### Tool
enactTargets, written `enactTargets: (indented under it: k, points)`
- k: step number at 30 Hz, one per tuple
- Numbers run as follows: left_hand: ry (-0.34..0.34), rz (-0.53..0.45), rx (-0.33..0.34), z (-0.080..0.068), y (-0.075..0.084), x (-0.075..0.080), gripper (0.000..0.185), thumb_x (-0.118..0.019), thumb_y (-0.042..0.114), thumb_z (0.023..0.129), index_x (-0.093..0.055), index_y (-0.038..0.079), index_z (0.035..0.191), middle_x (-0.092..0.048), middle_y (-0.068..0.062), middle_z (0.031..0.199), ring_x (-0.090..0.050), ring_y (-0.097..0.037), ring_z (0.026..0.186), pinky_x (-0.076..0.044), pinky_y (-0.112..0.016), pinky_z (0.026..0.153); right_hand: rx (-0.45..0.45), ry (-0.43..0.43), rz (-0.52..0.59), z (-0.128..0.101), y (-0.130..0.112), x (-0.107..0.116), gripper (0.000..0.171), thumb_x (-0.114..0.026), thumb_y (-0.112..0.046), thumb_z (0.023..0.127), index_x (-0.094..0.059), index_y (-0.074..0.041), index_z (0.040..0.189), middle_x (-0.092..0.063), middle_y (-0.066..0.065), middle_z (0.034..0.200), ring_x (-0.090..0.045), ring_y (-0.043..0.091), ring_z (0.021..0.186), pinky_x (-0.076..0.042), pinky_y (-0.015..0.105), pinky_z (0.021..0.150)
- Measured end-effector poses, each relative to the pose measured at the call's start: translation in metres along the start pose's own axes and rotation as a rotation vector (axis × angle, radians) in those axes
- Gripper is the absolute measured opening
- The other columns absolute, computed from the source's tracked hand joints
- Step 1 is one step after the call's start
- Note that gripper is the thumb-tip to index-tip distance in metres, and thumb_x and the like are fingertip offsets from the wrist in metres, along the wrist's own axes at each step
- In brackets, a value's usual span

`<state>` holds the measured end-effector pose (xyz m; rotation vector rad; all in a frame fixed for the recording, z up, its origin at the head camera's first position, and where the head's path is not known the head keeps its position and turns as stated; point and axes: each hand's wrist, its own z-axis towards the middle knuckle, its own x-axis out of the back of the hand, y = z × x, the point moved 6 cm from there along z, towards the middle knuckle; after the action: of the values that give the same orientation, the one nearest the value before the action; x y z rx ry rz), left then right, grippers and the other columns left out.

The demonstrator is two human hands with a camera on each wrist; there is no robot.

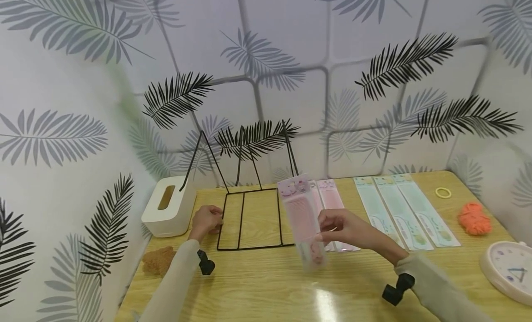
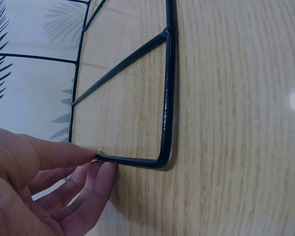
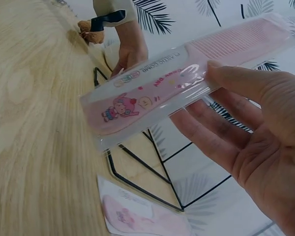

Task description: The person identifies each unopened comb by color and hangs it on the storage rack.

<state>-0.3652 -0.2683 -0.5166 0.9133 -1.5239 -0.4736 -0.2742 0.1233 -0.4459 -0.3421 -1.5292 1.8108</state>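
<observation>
- Head view: your left hand (image 1: 206,221) rests on the light wooden desk (image 1: 266,285) at the near left corner of the black wire rack (image 1: 249,220), fingers curled onto the rack's base bar.
- Your right hand (image 1: 345,227) holds a pink comb in a clear plastic packet (image 1: 301,220) up above the desk, just right of the rack's base; the packet stands nearly upright, its top tilted toward the wall.
- Behind that packet, more pink comb packets (image 1: 330,199) lie flat on the desk, and three pale green comb packets (image 1: 403,211) lie side by side to their right.
- A white tissue box (image 1: 168,206) stands left of the rack, with a brown furry toy (image 1: 158,262) near it at the desk's edge.
- To the far right lie a yellow ring (image 1: 443,192), a bundle of orange yarn (image 1: 474,219) and a round white clock (image 1: 509,269).
- Left wrist view: your left hand (image 2: 49,187) pinches the thin black bar of the wire rack (image 2: 167,98) between thumb and fingertips (image 2: 105,172), close to its rounded corner; the rack lies flat on the desk (image 2: 236,123).
- Right wrist view: your right hand (image 3: 241,128) grips the pink comb packet (image 3: 187,78), thumb on the front and fingers (image 3: 201,132) spread along the back, so the packet is clear of the desk (image 3: 34,123).
- Below it you see the rack's base (image 3: 142,182) and one pink packet lying flat (image 3: 137,216); across the rack, your left hand (image 3: 130,51) is at the frame.
</observation>
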Motion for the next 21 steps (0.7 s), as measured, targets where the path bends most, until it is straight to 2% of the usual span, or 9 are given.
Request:
enactTargets:
  k: [8,15,21]
  points:
    - [0.012,0.009,-0.005,0.001,0.000,0.002,0.028,-0.071,0.002,0.095,-0.073,-0.001,0.122,-0.071,-0.020,0.118,-0.072,-0.027,0.091,-0.064,-0.034,0.066,-0.004,0.078,-0.005,0.006,0.007,-0.004,0.007,-0.066,0.001,0.101,-0.060,-0.002,0.097,-0.072,0.019,0.090,-0.074,0.017,0.083,-0.064,0.049,0.076]
    - [0.039,0.041,-0.017,0.001,0.006,0.006,0.027,-0.069,0.003,0.096,-0.073,0.001,0.123,-0.071,-0.019,0.122,-0.072,-0.029,0.093,-0.064,-0.033,0.066,0.029,0.118,-0.053,0.014,0.000,-0.002,0.008,-0.065,0.001,0.101,-0.059,-0.001,0.097,-0.073,0.020,0.090,-0.076,0.022,0.086,-0.065,0.046,0.077]
    - [0.023,0.057,-0.040,-0.001,0.005,0.005,0.026,-0.066,0.002,0.097,-0.073,-0.002,0.122,-0.072,-0.020,0.120,-0.072,-0.027,0.085,-0.063,-0.032,0.062,-0.013,0.172,-0.067,0.014,0.007,-0.001,0.009,-0.065,-0.002,0.102,-0.058,-0.002,0.095,-0.069,0.018,0.083,-0.075,0.021,0.081,-0.065,0.047,0.075]
